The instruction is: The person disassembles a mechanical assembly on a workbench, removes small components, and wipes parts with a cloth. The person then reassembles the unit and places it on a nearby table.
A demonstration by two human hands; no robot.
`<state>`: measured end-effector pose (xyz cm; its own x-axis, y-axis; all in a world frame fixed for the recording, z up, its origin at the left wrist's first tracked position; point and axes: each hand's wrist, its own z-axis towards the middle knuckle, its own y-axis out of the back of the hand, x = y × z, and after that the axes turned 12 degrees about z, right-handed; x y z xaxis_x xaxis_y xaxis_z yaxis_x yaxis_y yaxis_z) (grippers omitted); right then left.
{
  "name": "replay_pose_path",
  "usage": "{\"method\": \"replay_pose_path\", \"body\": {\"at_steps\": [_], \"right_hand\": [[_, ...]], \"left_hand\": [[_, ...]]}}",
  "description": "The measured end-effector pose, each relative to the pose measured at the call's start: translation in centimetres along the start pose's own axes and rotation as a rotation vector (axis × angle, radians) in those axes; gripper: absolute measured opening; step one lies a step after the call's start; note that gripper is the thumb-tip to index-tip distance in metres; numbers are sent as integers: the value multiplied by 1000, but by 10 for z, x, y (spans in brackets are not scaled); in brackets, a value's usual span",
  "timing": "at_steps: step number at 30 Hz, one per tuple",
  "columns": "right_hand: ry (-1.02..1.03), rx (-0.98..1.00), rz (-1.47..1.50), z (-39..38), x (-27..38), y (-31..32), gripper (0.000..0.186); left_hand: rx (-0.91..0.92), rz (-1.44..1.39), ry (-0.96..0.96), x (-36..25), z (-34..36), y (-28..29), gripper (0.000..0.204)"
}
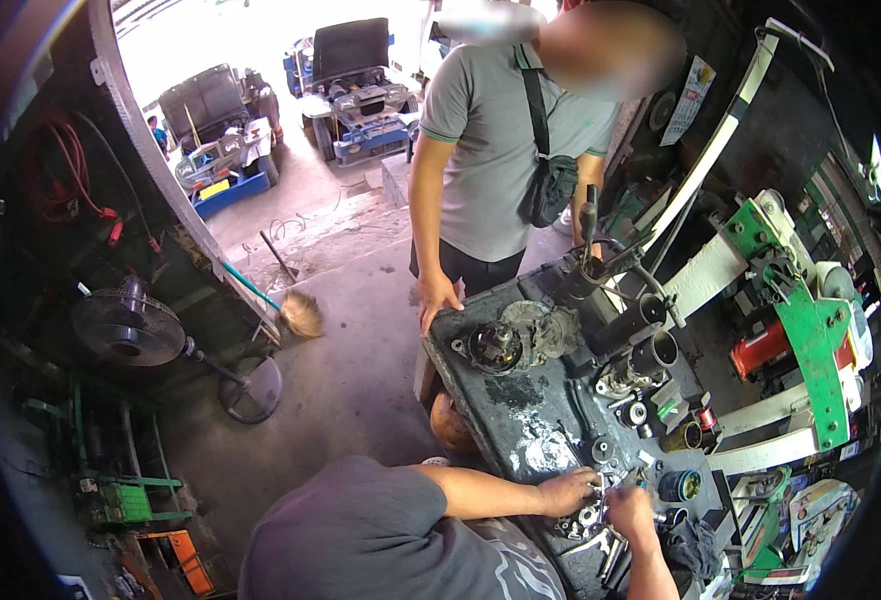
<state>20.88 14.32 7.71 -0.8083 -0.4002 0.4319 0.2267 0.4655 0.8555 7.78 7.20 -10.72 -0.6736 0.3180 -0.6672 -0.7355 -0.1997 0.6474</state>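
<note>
My left hand [569, 493] is closed over the workbench [506, 425], its fingertips pinching a small shiny metal part [598, 482]. Right beside it, my right hand [632, 514] is curled with its fingers at the same spot; what it grips is too small to make out. Loose metal parts [589, 518] lie below my hands. A round dark metal piece [602, 450] sits just beyond them. To the right are a blue can [679, 487] and a crumpled dark cloth [693, 545]. Long metal tools [615, 560] lie near my right wrist.
Across the bench stands a person [486, 150], one hand [439, 300] on its corner. A round machine part [496, 346] and metal cylinders [653, 350] occupy the far side. A green-and-white steel frame [811, 340] rises at right. A fan [131, 330] and broom [302, 314] stand left.
</note>
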Motion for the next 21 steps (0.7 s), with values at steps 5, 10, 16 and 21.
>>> {"method": "replay_pose_path", "body": {"at_steps": [5,10,16,21], "right_hand": [[856,-182,-512,-8,-3,20,28],[250,8,-311,-2,-3,-16,37],[246,-45,-253,-8,3,-26,39],[-19,-142,-67,-13,22,-42,41]], "left_hand": [[2,-252,204,-7,1,3,30],[-9,-104,20,6,-1,-7,21],[-27,-117,-23,11,-7,-12,20],[14,-92,-55,2,-9,-10,35]]}}
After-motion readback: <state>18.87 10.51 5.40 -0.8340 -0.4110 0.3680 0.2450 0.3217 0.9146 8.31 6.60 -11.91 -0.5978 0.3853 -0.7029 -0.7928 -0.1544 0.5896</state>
